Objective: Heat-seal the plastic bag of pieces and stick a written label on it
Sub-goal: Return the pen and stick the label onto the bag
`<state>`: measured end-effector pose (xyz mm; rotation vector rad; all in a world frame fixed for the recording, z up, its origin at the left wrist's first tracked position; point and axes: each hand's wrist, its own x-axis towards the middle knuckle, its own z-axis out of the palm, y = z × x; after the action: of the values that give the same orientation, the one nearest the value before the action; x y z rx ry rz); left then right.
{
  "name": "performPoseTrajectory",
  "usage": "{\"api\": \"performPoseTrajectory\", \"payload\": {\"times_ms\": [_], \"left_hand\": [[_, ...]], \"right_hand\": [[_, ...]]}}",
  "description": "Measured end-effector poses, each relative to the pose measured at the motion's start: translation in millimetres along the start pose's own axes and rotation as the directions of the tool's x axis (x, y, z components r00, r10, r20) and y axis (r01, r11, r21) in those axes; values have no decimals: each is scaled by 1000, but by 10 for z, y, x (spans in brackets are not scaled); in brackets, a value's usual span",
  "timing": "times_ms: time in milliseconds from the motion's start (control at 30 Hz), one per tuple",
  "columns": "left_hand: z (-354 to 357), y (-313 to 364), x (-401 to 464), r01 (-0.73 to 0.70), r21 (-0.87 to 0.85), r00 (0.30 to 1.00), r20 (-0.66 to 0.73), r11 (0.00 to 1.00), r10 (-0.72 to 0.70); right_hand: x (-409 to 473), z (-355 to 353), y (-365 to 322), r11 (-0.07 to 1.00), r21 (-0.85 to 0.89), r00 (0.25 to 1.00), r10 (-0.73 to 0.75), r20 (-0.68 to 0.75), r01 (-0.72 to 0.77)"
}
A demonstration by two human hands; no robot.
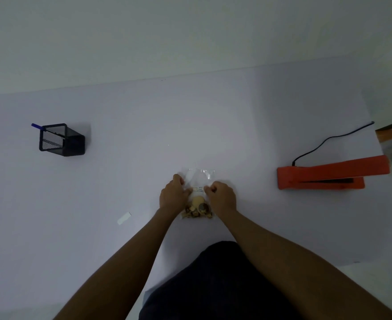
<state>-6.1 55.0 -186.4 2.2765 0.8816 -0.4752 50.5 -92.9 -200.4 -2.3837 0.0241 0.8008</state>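
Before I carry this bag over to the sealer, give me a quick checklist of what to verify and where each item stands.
1. Both hands on the bag: left hand and right hand each hold a side. Ok.
2. Pieces settled at the near end, away from the mouth: ok.
3. Mouth flat, uncreased: cannot tell.
4. Sealer lid raised: ok.
5. Sealer cable attached: ok; powered, cannot tell.
6. Label still on the table: not ok.
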Motion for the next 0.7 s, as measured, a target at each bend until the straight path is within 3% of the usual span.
{"api": "performPoseTrajectory", "payload": {"times_ms": [333,467,600,700], "left_hand": [[-47,57,-6,2,17,998,61,1000,-4],[-37,64,-10,39,-58,996,82,998,-34],[-43,-10,-138,106,-161,994,-21,981,-110],[-17,-105,-312,181,-102,983,-17,978,-184]], "right_hand": [[-26,16,27,997,74,1000,17,2,-17],[-34,-40,50,979,205,1000,8,27,-13],[-166,-188,244,965,264,999,18,-28,-10],[-305,-196,398,969,238,997,69,-31,-59]]}}
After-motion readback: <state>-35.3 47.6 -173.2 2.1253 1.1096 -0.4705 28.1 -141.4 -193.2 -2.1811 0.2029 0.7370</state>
